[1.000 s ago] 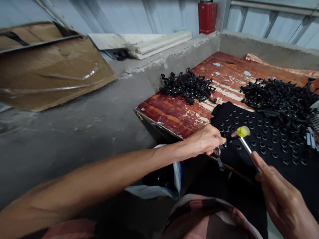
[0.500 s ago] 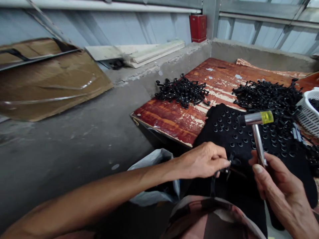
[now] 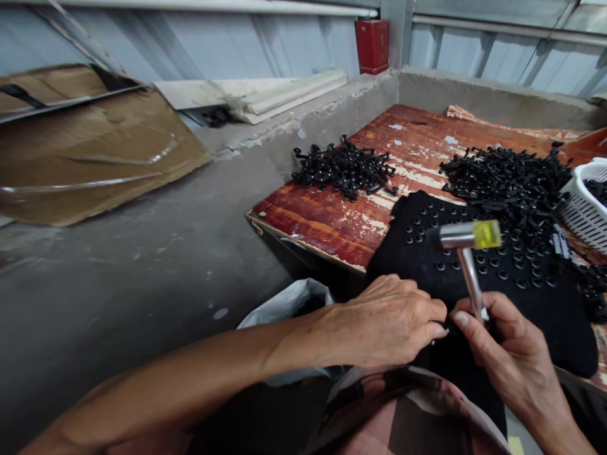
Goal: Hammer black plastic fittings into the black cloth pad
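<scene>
Over the black cloth point(image 3: 562, 325) at the near edge of the bench point(image 3: 317, 227), one hammer point(image 3: 468, 268) stands head-up, my right hand point(image 3: 507, 341) closed round its shaft. Beside it my left hand point(image 3: 401, 313) is palm-down, fingertips bunched; I cannot tell whether they hold anything. Beyond sit two heaps of black parts point(image 3: 345, 167), bare bench between them, and one white basket point(image 3: 585, 212).
</scene>
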{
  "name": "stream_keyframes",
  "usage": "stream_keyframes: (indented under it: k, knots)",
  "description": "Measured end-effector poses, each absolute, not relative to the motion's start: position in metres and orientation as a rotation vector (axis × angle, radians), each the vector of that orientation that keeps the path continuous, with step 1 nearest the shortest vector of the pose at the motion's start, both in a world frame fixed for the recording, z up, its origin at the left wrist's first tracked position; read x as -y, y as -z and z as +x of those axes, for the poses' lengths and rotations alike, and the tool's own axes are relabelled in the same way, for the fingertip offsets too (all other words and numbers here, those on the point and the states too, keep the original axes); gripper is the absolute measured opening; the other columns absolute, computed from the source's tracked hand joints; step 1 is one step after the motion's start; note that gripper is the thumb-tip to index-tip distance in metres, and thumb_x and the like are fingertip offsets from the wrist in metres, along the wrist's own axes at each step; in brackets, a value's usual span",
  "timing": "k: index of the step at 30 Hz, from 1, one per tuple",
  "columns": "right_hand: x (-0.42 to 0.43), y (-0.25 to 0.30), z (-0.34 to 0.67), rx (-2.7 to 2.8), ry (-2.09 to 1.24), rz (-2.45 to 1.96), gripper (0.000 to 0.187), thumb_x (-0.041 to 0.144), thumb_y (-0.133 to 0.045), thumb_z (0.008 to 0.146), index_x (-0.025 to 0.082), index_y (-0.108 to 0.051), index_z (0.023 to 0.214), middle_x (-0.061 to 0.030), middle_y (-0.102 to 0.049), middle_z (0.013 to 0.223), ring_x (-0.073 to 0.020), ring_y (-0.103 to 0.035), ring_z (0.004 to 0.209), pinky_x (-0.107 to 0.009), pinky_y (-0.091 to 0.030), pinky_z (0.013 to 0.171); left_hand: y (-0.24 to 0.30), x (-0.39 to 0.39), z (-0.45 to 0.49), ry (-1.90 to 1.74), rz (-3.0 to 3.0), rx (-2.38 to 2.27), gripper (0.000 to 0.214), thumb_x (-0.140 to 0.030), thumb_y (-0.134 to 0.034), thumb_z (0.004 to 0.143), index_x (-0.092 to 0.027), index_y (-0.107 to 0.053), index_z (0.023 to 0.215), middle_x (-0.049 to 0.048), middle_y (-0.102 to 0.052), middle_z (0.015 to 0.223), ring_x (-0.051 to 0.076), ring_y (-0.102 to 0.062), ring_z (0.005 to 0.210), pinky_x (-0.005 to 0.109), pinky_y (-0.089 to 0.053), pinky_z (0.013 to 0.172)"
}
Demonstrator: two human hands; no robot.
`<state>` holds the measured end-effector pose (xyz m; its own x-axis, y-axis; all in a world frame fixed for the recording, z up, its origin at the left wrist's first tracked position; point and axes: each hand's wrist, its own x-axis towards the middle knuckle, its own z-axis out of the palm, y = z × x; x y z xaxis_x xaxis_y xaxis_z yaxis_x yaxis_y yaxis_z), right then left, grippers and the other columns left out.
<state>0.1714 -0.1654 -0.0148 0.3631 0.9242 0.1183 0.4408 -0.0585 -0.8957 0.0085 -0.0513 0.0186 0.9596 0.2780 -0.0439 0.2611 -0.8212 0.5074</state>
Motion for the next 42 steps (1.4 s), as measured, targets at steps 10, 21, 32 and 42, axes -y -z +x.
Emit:
stream_keyframes:
  k: [10, 21, 32, 42]
  knots:
    - [0.151, 0.020, 0.169, 1.162, -0.502, -1.581, 0.010, 0.030, -0.066, 0.086, 0.023, -0.061, 0.079, 0.0035, -0.057, 0.069, -0.0119, -0.049, 0.058, -0.025, -0.044, 0.056, -0.010, 0.047, 0.014, -0.277, 2.322, -0.586, 0.011, -0.026, -0.058, 0.088, -0.018, -0.066, 0.086, 0.0019, -0.068, 0.083, 0.018, -0.062, 0.087, 0.033, -0.043, 0.084]
    - [0.148, 0.018, 0.172, 1.026, -0.492, -1.555, 0.014, 0.036, -0.067, 0.087, 0.024, -0.062, 0.082, 0.0026, -0.058, 0.075, -0.0095, -0.046, 0.052, -0.022, -0.040, 0.045, -0.019, 0.044, 0.015, -0.524, 2.186, -0.742, 0.022, -0.031, -0.058, 0.087, -0.017, -0.060, 0.104, 0.0091, -0.059, 0.115, 0.021, -0.054, 0.108, 0.038, -0.043, 0.096]
    - [0.148, 0.021, 0.171, 0.983, -0.615, -1.566, 0.021, 0.044, -0.062, 0.090, 0.023, -0.065, 0.091, 0.0019, -0.061, 0.071, -0.0094, -0.047, 0.046, -0.022, -0.039, 0.040, -0.011, 0.027, 0.024, -0.114, 2.191, -0.606, 0.033, -0.033, -0.041, 0.095, -0.016, -0.055, 0.071, -0.0054, -0.046, 0.060, 0.008, -0.042, 0.057, 0.023, -0.031, 0.058]
    - [0.177, 0.030, 0.180, 0.849, -0.848, -1.569, 0.021, 0.048, -0.057, 0.093, 0.027, -0.057, 0.097, 0.0020, -0.062, 0.073, -0.0132, -0.058, 0.056, -0.022, -0.048, 0.044, -0.016, -0.012, 0.027, -0.024, 2.351, -0.544, 0.030, -0.029, -0.038, 0.093, -0.018, -0.039, 0.065, -0.0059, -0.033, 0.056, 0.008, -0.034, 0.053, 0.024, -0.022, 0.054]
